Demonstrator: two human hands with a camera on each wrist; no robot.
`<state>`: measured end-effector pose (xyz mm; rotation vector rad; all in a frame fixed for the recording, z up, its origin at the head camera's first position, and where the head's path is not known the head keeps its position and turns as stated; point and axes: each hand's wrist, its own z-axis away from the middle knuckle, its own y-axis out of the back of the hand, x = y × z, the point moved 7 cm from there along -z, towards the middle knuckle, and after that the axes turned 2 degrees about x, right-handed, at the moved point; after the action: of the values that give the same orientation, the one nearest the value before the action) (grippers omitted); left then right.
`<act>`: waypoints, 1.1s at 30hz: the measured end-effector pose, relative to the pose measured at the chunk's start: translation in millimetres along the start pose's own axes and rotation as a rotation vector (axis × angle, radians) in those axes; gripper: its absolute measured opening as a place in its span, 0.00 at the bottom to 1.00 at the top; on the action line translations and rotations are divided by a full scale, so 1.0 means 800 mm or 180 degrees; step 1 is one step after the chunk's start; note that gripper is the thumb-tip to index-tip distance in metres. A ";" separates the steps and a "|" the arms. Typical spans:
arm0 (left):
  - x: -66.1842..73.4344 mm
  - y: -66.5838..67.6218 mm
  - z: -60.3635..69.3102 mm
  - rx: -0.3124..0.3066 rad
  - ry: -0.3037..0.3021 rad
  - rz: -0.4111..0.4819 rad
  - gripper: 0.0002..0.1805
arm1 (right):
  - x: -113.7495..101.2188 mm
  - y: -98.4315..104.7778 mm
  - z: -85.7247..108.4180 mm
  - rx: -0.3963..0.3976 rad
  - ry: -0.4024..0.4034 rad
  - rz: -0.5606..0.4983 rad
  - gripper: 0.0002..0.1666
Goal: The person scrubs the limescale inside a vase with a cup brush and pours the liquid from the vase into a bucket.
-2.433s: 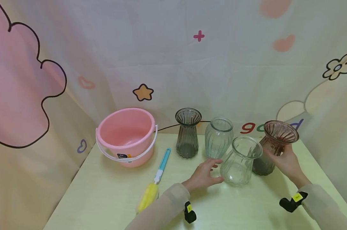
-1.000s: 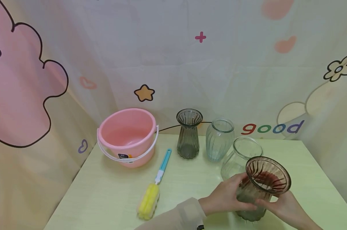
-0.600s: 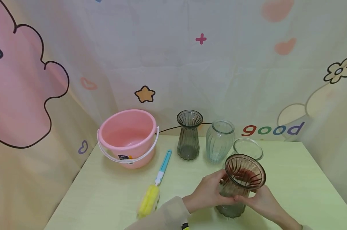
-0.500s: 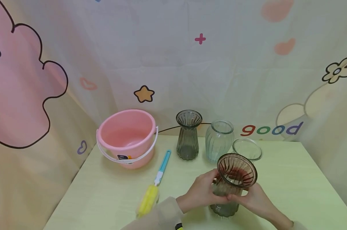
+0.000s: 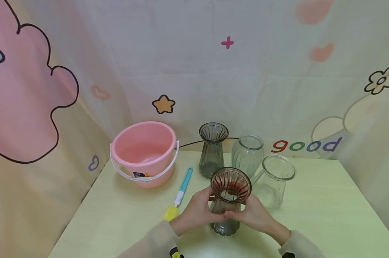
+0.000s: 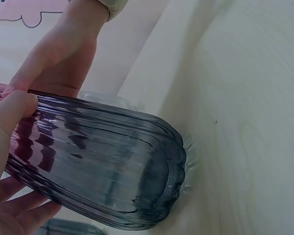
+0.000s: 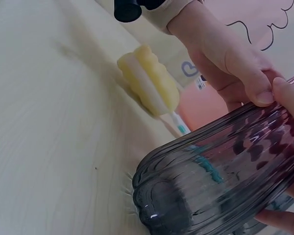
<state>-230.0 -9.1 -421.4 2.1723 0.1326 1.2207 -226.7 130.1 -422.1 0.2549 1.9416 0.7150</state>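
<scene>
Both hands hold a ribbed glass vase [image 5: 226,206], smoky grey with a reddish tint towards its flared rim. My left hand [image 5: 197,209] grips its left side and my right hand [image 5: 254,215] its right, with the thumbs meeting at the front. The vase [image 6: 98,152] fills much of the left wrist view, its scalloped base close to the table; I cannot tell whether it touches. Behind it stand a grey flared vase [image 5: 211,157], a pale greenish vase [image 5: 246,156] and a clear wide-rimmed vase [image 5: 272,190], partly hidden by the right hand.
A pink bucket [image 5: 152,170] with a white handle stands at the back left. Between it and the vases lies a brush with a blue handle [image 5: 185,181] and a yellow sponge head [image 7: 149,81], partly behind the left arm. A printed curtain [image 5: 188,82] hangs behind the table [image 5: 326,204].
The tinted vase has come from the back right to the front middle. The left hand, earlier beside the clear vase, has joined the right hand in holding it.
</scene>
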 end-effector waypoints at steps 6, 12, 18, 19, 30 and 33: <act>-0.012 0.014 0.003 -0.0039 0.0069 0.0004 0.41 | -0.003 -0.013 -0.015 -0.0055 -0.0053 -0.0112 0.37; -0.019 0.017 0.000 -0.0077 0.0136 0.0024 0.41 | -0.002 -0.017 -0.020 -0.0014 0.0004 -0.0063 0.36; -0.020 0.020 -0.001 -0.0187 0.0169 -0.0056 0.40 | 0.003 -0.021 -0.019 0.0014 -0.0019 -0.0047 0.39; -0.021 0.022 -0.001 -0.0238 0.0180 -0.0143 0.40 | 0.003 -0.022 -0.019 0.0018 -0.0033 -0.0061 0.39; -0.061 0.061 -0.014 -0.1078 0.1000 -0.1412 0.36 | 0.006 -0.027 -0.004 0.0034 -0.0147 -0.0058 0.47; -0.085 0.067 -0.026 -0.1129 0.1294 -0.1649 0.35 | 0.015 -0.031 -0.003 0.0044 -0.0160 -0.0100 0.49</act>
<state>-296.2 -67.4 -432.6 1.4429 0.5653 1.2427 -231.0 114.8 -444.9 0.2483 1.8992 0.6689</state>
